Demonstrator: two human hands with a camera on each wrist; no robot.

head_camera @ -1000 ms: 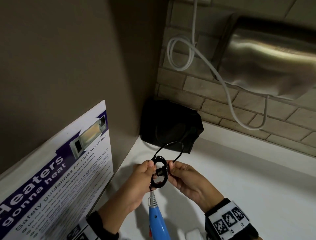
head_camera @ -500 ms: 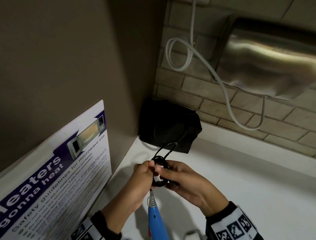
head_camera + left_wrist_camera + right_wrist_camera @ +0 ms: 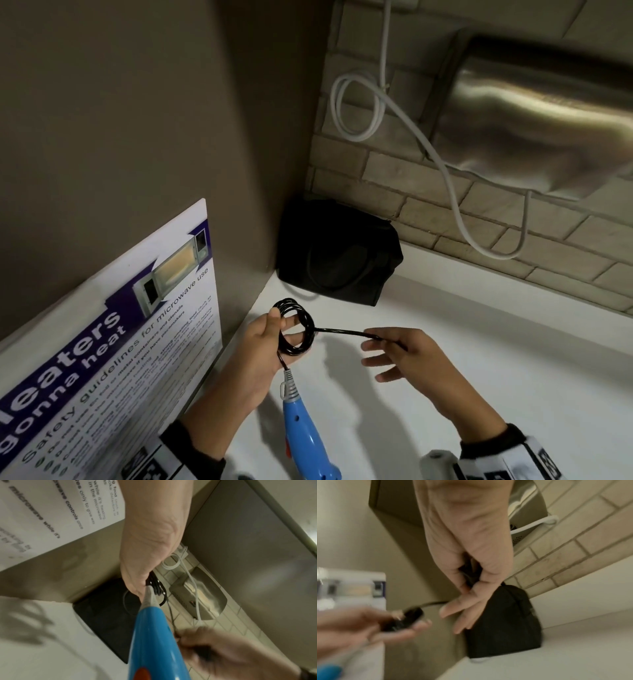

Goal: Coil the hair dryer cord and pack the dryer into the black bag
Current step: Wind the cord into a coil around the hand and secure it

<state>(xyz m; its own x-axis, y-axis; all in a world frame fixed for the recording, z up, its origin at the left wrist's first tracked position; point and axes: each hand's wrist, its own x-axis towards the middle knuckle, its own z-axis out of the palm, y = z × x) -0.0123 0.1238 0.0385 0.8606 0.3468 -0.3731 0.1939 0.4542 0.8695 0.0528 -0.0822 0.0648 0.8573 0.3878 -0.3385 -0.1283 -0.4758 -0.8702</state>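
Observation:
A blue hair dryer (image 3: 305,442) hangs handle-up below my left hand (image 3: 270,339), which grips a small coil of its black cord (image 3: 296,325) between thumb and fingers. From the coil a straight length of cord runs right to my right hand (image 3: 394,349). That hand pinches the cord end (image 3: 469,574) with thumb and forefinger, its other fingers spread. The black bag (image 3: 339,251) stands upright in the corner behind the hands, on the white counter (image 3: 496,359). In the left wrist view the dryer (image 3: 154,639) fills the foreground, the coil (image 3: 154,585) at my fingertips.
A poster about microwave use (image 3: 113,349) leans on the brown wall to the left. On the brick back wall hangs a steel hand dryer (image 3: 541,123) with a looped white cable (image 3: 359,109). A white object (image 3: 442,466) lies by my right wrist.
My right hand has moved away to the right, drawing the last length of cord out straight from the coil. The left hand still holds the coil, with more turns on it.

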